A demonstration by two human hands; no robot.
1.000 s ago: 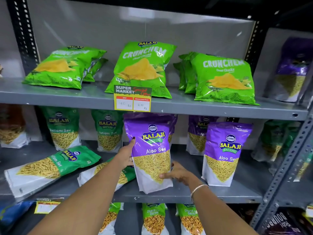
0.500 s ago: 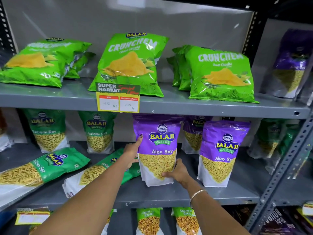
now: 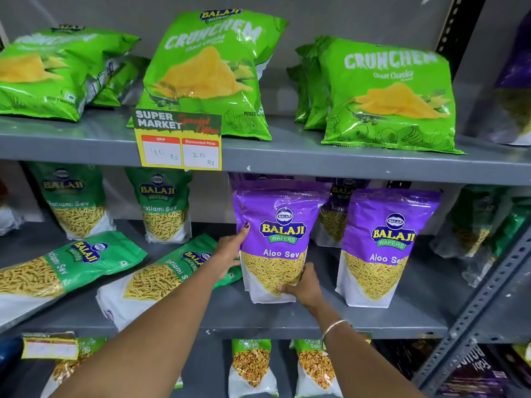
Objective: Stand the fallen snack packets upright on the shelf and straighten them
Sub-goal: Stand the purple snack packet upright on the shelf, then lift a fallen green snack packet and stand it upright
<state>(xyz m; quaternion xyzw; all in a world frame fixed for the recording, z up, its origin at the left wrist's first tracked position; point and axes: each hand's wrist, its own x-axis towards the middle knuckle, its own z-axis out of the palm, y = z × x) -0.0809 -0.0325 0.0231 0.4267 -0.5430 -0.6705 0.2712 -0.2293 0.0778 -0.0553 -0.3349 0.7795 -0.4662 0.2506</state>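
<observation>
A purple Aloo Sev packet [image 3: 277, 225] stands upright on the middle shelf [image 3: 287, 320]. My left hand [image 3: 230, 251] presses its left side and my right hand [image 3: 303, 287] grips its lower right corner. A second purple Aloo Sev packet [image 3: 382, 245] stands upright to its right. Two green Ratlami Sev packets lie fallen on the same shelf: one [image 3: 152, 278] just left of my left arm, the other [image 3: 57, 271] at the far left. Two more green Ratlami Sev packets [image 3: 163, 205] stand upright at the back.
Green Crunchem chip bags [image 3: 212, 70] lean on the upper shelf behind a price tag [image 3: 179, 142]. More purple packets [image 3: 334, 214] stand behind the held one. Chana packets [image 3: 251, 366] fill the shelf below. A perforated grey upright [image 3: 482, 297] borders the right side.
The purple packet moved right and back with both hands on it, and now stands closer to the second purple packet. The camera view shifted closer and to the right.
</observation>
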